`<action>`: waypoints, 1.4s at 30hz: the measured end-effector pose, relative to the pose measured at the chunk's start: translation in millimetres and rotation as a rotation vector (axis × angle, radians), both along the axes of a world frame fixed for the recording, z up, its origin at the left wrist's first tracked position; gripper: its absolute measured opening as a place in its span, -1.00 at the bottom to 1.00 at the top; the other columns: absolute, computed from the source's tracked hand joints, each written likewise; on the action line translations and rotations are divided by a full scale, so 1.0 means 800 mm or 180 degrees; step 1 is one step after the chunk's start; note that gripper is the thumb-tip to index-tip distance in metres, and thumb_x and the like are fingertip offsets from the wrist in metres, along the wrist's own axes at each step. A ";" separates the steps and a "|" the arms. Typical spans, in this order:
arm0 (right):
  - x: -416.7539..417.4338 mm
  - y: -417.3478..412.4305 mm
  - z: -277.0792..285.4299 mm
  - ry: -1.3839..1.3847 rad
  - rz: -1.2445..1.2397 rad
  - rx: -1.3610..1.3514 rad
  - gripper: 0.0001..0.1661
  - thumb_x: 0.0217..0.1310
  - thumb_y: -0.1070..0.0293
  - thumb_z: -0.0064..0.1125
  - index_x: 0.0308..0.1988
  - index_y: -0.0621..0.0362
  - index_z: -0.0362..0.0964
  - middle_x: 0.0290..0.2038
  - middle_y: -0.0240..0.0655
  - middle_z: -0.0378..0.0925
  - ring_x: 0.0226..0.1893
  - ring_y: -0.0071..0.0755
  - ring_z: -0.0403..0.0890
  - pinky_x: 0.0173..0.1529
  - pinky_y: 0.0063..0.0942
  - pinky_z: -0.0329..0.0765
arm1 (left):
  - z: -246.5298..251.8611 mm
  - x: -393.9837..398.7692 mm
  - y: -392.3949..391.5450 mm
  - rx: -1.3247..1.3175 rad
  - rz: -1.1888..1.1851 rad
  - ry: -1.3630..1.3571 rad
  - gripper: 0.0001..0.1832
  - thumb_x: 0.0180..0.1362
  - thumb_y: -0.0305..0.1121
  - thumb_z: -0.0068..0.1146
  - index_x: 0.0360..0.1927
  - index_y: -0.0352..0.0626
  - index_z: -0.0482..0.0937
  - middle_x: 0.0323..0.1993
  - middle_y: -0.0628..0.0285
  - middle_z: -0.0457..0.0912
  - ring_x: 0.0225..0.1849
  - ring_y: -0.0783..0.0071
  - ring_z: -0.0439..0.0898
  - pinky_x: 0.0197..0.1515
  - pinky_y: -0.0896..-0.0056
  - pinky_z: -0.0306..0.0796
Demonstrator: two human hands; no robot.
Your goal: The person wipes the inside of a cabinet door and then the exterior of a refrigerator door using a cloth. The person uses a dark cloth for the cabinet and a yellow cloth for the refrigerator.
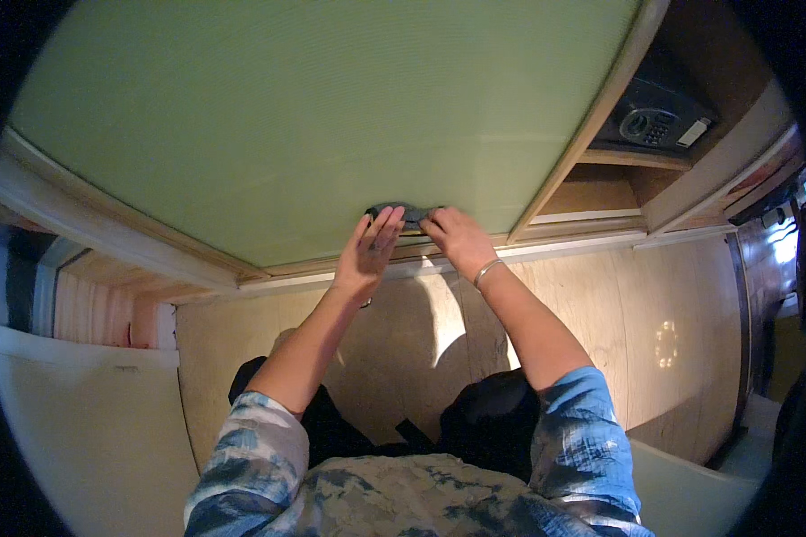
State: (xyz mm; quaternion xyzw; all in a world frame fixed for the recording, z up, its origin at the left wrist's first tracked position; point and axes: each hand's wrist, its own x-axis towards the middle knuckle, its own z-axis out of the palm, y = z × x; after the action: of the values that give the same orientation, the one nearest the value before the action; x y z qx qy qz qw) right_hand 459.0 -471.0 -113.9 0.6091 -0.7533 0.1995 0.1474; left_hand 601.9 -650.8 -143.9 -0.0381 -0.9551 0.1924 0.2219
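Observation:
In front of me a large pale-green panel (349, 121) stands in a wooden frame. A dark grey folded piece, apparently cloth (411, 216), is at the panel's lower edge. My right hand (458, 238) pinches its right end with bent fingers; a silver bangle circles that wrist. My left hand (368, 250) is at the left end, with its fingers extended and its fingertips over the grey material. Whether the left thumb grips it from behind is hidden. A thin yellowish edge shows just below the material, between the hands.
To the right, a black safe (655, 124) with a keypad sits on a wooden shelf (635, 160). Light wood-look flooring (577, 315) lies below my arms. A whitish panel (80, 409) stands at left, and a pale flat surface (685, 480) at lower right.

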 end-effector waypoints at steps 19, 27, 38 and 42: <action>0.091 -0.129 0.032 0.0340 0.0335 -0.0393 -0.50 0.00 0.43 0.09 0.04 0.13 0.47 0.00 -0.22 0.47 0.01 -0.10 0.49 0.06 -0.23 0.49 | 0.035 0.080 -0.064 0.1538 -0.0088 0.0676 -0.21 -0.09 -0.35 0.36 0.21 -0.49 0.30 0.42 -0.17 0.06 0.44 -0.19 0.06 0.40 -0.27 0.03; 0.139 -0.209 0.156 0.0885 0.0368 -0.1386 -0.44 0.05 0.43 0.08 0.13 0.07 0.44 0.06 -0.30 0.45 0.03 -0.15 0.46 0.09 -0.22 0.41 | 0.110 0.092 -0.106 0.1735 0.0644 0.1714 -0.20 -0.12 -0.38 0.35 0.23 -0.48 0.30 0.42 -0.23 0.06 0.48 -0.15 0.00 0.44 -0.08 0.03; 0.150 -0.238 0.078 0.0411 0.0471 -0.1186 -0.36 0.01 0.61 0.04 0.17 0.06 0.42 0.08 -0.23 0.44 0.08 -0.08 0.46 0.11 -0.16 0.44 | 0.091 0.124 -0.118 0.2173 0.0789 0.1516 -0.19 -0.10 -0.44 0.27 0.28 -0.48 0.23 0.45 -0.22 -0.08 0.49 -0.19 -0.10 0.49 -0.03 -0.07; 0.179 -0.276 0.150 0.0815 0.0609 -0.1118 -0.43 0.11 0.39 0.03 0.18 0.06 0.39 0.16 -0.26 0.39 0.09 -0.15 0.44 0.18 -0.21 0.40 | 0.132 0.147 -0.168 0.1899 0.0678 0.2032 -0.18 -0.17 -0.51 0.30 0.24 -0.47 0.25 0.44 -0.26 -0.08 0.47 -0.23 -0.05 0.47 -0.05 -0.02</action>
State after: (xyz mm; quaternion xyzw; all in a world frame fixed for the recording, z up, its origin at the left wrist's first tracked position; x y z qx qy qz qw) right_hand 602.0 -691.6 6.2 0.6631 -0.6210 0.2617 0.3259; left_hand 719.6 -784.9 -38.4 0.1874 -0.8511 -0.0676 0.4858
